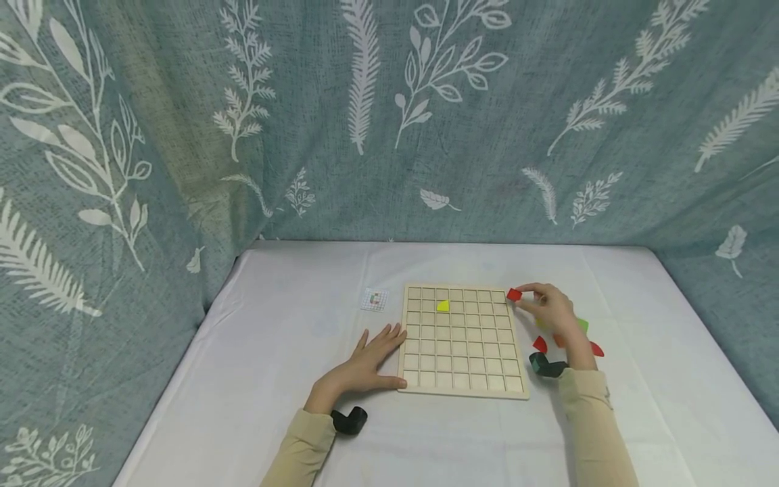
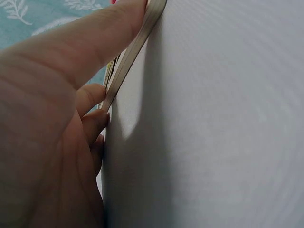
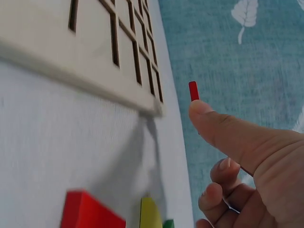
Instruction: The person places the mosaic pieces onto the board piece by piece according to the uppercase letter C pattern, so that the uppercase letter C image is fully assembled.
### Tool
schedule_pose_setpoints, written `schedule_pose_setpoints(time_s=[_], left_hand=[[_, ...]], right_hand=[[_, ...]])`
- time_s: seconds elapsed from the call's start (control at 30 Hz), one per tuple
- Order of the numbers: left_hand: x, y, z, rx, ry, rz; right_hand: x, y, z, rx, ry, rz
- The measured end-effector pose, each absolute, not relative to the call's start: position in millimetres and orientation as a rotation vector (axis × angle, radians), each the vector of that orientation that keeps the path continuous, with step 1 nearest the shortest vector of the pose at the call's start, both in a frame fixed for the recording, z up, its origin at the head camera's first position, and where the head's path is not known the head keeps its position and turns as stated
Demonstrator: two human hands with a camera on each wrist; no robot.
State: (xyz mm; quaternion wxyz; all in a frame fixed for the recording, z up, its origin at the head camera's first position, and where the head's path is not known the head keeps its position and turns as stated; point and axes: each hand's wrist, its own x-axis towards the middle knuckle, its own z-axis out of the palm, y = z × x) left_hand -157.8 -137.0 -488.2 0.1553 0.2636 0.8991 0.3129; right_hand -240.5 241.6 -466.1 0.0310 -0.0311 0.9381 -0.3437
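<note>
The right hand (image 1: 550,308) is pinching 1 red tile (image 1: 514,295) in a narrow grip by the far right corner of the board (image 1: 459,347); the left hand (image 1: 362,368) is lying spread against the left edge, pinching nothing; the tile is looking light and stiff, probably suiting an edge hold.

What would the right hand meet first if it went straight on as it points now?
Probably the far right corner of the wooden grid board, with the red tile leading; height is unclear, so it may pass above.
</note>
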Motion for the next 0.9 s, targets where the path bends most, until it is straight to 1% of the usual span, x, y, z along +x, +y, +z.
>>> schedule_pose_setpoints(time_s=[0.17, 0.4, 0.9], left_hand=[[-157.2, -138.7, -490.2, 0.763, 2.574, 0.897], [-156.8, -138.9, -488.5, 0.783, 2.571, 0.903], [-154.7, -139.8, -486.4, 0.778, 2.566, 0.906]], right_hand=[[-242.8, 231.5, -465.4, -0.135, 2.872, -1.077], [-245.4, 219.1, -466.2, -0.286, 2.865, -1.12], [-251.0, 185.9, -467.8, -0.495, 2.782, -1.164]])
